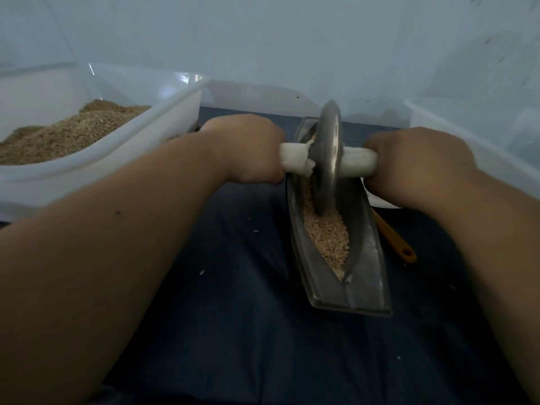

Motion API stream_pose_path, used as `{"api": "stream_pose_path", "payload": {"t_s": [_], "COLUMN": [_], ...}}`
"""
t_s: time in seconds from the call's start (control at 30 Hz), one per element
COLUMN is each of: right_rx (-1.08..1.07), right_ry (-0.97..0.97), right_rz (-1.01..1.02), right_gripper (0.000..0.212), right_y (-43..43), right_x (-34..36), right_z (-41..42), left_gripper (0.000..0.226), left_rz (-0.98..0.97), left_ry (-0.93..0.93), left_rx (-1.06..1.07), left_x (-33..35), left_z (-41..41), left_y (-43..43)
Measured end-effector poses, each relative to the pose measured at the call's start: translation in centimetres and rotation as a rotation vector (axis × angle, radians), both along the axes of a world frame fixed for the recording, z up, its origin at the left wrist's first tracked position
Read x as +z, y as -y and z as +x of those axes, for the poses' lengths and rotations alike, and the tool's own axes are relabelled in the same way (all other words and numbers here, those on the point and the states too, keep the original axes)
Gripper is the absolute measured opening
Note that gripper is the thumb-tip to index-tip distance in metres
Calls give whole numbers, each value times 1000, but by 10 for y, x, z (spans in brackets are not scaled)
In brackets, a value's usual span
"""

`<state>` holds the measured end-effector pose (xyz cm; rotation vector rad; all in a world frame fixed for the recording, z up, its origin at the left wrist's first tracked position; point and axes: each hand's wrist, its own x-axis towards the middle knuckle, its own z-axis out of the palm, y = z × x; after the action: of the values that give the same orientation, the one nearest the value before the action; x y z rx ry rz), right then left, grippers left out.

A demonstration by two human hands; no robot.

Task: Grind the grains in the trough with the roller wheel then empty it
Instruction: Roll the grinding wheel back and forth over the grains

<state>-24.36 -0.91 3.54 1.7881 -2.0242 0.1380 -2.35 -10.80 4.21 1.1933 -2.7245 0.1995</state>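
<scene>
A boat-shaped metal trough (362, 290) lies on a dark blue cloth, its length running away from me. Pale crushed grains (330, 235) fill its groove. The grey roller wheel (327, 159) stands upright in the groove near the far half, its rim sunk into the grains. A white-wrapped axle runs through the wheel. My left hand (248, 150) grips the left handle (293, 162), and my right hand (415, 159) grips the right handle (358, 163).
A clear plastic tub (163, 112) at the left holds a heap of brown ground grain (67, 130). Another clear tub (473, 133) stands at the right. An orange-handled tool (396, 241) lies beside the trough's right side. Stray grains dot the cloth.
</scene>
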Motion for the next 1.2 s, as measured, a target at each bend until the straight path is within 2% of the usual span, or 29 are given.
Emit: {"api": "stream_pose_path", "payload": {"t_s": [0.13,0.27,0.37,0.5,0.57,0.63,0.83,1.03,1.13,1.2], "right_rx": [-32,-37,-9,50,61,73,53,9,-22,-29], "right_ry": [20,32,24,174,206,196,118,-16,25,39], "right_rz": [-107,-75,47,368,407,393,301,-69,-113,-108], "right_gripper": [10,10,13,16,18,18,14,10,12,14], "right_y": [13,11,2,-21,-28,-30,-27,-4,5,7], "right_x": [-9,-8,2,23,27,27,19,-5,-11,-11], "right_z": [-4,-5,-2,5,9,12,10,2,-1,-3], "left_gripper": [17,19,23,24,20,19,21,25,18,15], "left_rz": [-266,-281,-133,246,397,415,293,-63,-288,-334], "left_ry": [-93,-58,44,174,169,148,116,-5,-91,-104], "left_rx": [130,127,46,-56,-50,-51,-49,14,102,117], "left_x": [-10,-8,0,13,16,16,9,-3,-11,-12], "left_z": [-13,-13,-5,5,7,9,11,1,-9,-12], "left_y": [1,1,0,-11,-16,-17,-15,-2,-3,-3]}}
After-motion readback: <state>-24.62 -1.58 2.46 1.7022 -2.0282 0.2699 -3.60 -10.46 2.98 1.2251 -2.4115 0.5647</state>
